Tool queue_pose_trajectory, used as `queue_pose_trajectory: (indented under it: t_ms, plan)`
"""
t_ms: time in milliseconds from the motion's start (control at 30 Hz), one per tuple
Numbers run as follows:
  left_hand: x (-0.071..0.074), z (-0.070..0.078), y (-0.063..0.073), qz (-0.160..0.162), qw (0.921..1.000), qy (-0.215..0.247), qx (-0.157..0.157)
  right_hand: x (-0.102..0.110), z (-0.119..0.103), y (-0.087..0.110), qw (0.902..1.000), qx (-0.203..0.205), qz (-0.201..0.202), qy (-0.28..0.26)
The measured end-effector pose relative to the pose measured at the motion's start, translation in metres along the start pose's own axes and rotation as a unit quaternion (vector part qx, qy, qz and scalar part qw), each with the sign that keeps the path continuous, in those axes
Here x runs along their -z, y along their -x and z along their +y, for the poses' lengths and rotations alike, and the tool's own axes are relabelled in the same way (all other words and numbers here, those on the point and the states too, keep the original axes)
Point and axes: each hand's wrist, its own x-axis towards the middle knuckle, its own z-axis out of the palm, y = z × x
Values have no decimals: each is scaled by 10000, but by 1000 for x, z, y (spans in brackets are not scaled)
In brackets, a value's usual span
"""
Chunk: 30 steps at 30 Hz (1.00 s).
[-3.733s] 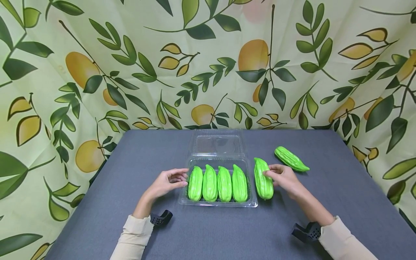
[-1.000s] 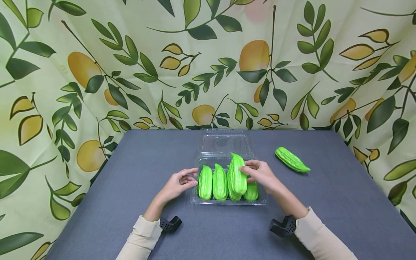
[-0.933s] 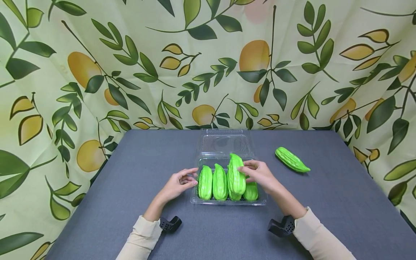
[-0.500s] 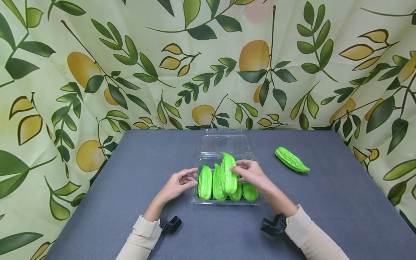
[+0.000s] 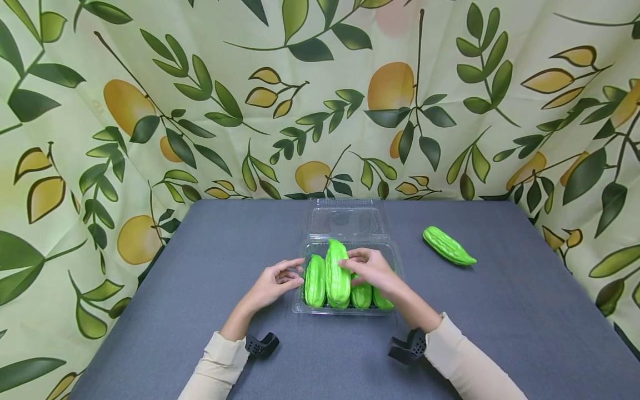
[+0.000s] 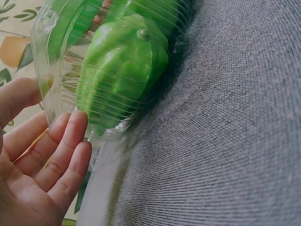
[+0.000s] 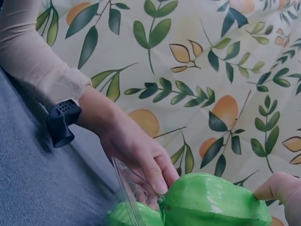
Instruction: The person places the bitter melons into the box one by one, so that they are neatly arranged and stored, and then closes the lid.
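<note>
A clear plastic clamshell box (image 5: 345,311) lies on the grey cloth with its lid (image 5: 347,219) folded back. My right hand (image 5: 370,269) pinches a bright green, ridged bitter melon (image 5: 338,275) between thumb and fingers, pointed end away from me, over the box. It covers the melon beneath it. Inside the box, one melon (image 5: 315,280) lies to its left and two more (image 5: 361,294) to its right, partly behind my right hand. My left hand (image 5: 272,283) rests loosely at the box's left wall; in the left wrist view its fingertips (image 6: 77,122) touch the plastic.
One more bitter melon (image 5: 449,245) lies loose on the cloth (image 5: 500,311), right of the box. A leaf-and-fruit patterned curtain (image 5: 320,100) hangs behind the table. Each wrist wears a black camera mount (image 5: 262,344).
My right hand has carried the bitter melon from right of the box, over it, and leftward above the row, lower now. The box sits slightly further right than in the oldest frame, my left hand still beside it.
</note>
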Motion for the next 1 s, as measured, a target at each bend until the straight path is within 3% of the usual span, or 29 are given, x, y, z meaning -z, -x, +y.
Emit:
queue_pose_trajectory:
  t_ms: [600,1000]
  plan:
    - [-1,-1,0,31,10000,-32,29,-18,-2,-8,9999,-101,-27,122]
    - [-1,3,0,49,9999,-79,99,-21,-2,-10,9998,52,-151,74]
